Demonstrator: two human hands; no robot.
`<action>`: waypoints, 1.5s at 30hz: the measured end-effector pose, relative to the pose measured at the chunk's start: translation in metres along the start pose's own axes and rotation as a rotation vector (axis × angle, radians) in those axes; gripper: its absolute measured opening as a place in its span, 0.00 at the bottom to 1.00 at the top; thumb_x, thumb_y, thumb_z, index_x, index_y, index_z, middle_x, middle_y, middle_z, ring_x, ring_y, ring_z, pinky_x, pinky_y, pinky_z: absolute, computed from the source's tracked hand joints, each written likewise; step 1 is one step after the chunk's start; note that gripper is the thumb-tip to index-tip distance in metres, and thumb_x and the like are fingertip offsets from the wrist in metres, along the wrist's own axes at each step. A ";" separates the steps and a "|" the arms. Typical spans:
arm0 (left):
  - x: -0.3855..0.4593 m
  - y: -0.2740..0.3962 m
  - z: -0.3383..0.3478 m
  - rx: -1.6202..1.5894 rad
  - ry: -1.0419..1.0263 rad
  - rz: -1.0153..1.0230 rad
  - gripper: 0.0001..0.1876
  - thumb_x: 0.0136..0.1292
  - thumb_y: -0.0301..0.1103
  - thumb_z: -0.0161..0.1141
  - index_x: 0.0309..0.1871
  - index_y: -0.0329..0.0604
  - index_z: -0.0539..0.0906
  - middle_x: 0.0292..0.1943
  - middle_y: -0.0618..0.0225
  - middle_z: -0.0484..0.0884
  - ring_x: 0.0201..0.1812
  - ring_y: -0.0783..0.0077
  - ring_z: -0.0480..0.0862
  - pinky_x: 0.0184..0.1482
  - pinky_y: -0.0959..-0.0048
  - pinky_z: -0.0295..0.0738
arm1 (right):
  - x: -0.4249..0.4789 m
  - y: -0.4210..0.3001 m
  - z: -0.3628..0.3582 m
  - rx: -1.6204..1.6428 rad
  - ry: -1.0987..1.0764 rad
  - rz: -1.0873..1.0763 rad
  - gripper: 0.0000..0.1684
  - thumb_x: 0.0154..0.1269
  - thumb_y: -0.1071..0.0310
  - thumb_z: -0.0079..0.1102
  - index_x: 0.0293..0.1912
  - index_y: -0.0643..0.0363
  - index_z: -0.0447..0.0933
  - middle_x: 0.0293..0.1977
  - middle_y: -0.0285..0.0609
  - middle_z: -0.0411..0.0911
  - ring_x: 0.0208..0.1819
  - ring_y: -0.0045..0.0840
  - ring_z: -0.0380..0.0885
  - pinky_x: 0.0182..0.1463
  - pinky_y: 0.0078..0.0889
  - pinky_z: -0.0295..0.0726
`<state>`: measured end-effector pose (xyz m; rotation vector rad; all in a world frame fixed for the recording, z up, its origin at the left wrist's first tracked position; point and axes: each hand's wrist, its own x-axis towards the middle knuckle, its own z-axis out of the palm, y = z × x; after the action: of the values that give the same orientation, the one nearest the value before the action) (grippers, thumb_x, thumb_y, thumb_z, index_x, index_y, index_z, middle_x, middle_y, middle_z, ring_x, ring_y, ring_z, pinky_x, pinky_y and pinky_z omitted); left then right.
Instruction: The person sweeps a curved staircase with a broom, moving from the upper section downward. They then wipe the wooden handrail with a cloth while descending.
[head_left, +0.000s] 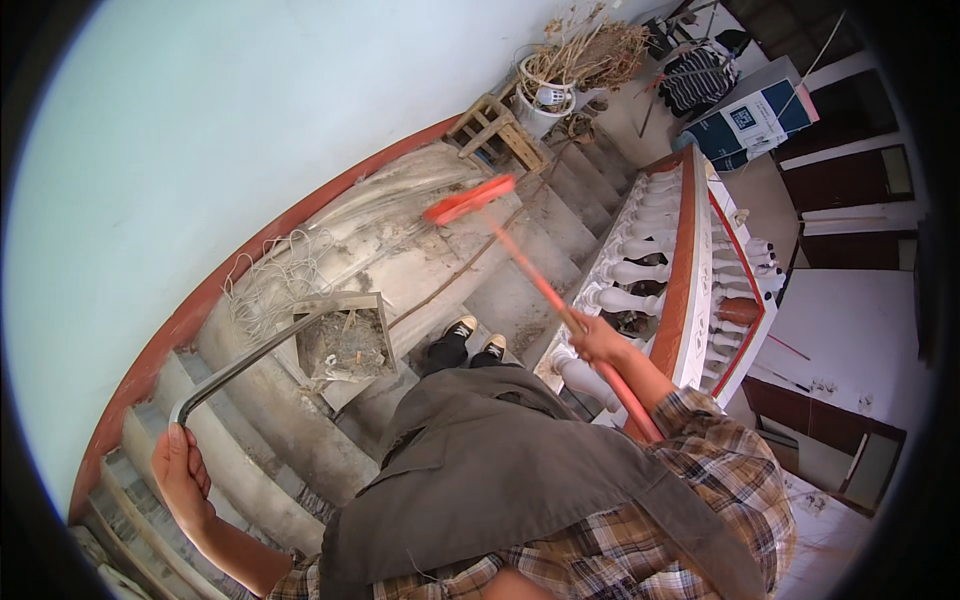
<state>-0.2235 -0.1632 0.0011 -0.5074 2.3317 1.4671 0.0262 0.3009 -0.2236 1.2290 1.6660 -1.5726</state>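
My left hand (180, 472) grips the curved end of a metal handle (247, 350), which runs to a dustpan (385, 334). Dirt and scraps (346, 349) lie in the pan, which rests on the stairs to the left of my shoes. My right hand (596, 339) is closed around the orange pole (529, 270) of a broom (469, 201). The blurred orange broom head is over the dusty landing, ahead of my feet. Against the wall on that landing lies a tangle of white cord (281, 277).
Curved steps (247, 450) drop at lower left, and more steps (559, 225) run towards upper right. A white baluster railing (686, 277) borders the right side. A wooden stool (499, 131), a bucket of dried plants (536, 112) and a blue-and-white carton (746, 124) stand farther off. A thin stick (457, 274) crosses the landing.
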 end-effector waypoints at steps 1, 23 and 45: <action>0.001 0.003 0.003 0.008 -0.002 0.005 0.14 0.62 0.45 0.49 0.24 0.49 0.68 0.10 0.86 0.54 0.09 0.92 0.48 0.10 0.87 0.37 | -0.024 -0.008 0.007 0.036 -0.067 -0.002 0.40 0.51 0.76 0.50 0.63 0.46 0.51 0.16 0.33 0.64 0.12 0.15 0.62 0.11 0.19 0.63; 0.018 0.006 0.011 0.061 -0.020 0.011 0.16 0.62 0.47 0.48 0.23 0.49 0.67 0.09 0.86 0.54 0.08 0.92 0.48 0.09 0.86 0.37 | 0.026 -0.008 0.007 0.159 0.099 -0.025 0.33 0.51 0.78 0.49 0.59 0.51 0.60 0.15 0.34 0.65 0.11 0.16 0.64 0.11 0.20 0.63; 0.025 0.009 0.020 0.048 -0.034 -0.016 0.15 0.61 0.45 0.49 0.23 0.49 0.67 0.09 0.86 0.55 0.08 0.92 0.49 0.09 0.87 0.37 | 0.118 -0.001 0.018 0.356 0.227 -0.094 0.35 0.50 0.78 0.46 0.60 0.50 0.57 0.14 0.35 0.65 0.10 0.17 0.62 0.10 0.21 0.63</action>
<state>-0.2479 -0.1446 -0.0121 -0.4834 2.3252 1.3974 -0.0301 0.3136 -0.3279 1.5781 1.6456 -1.9073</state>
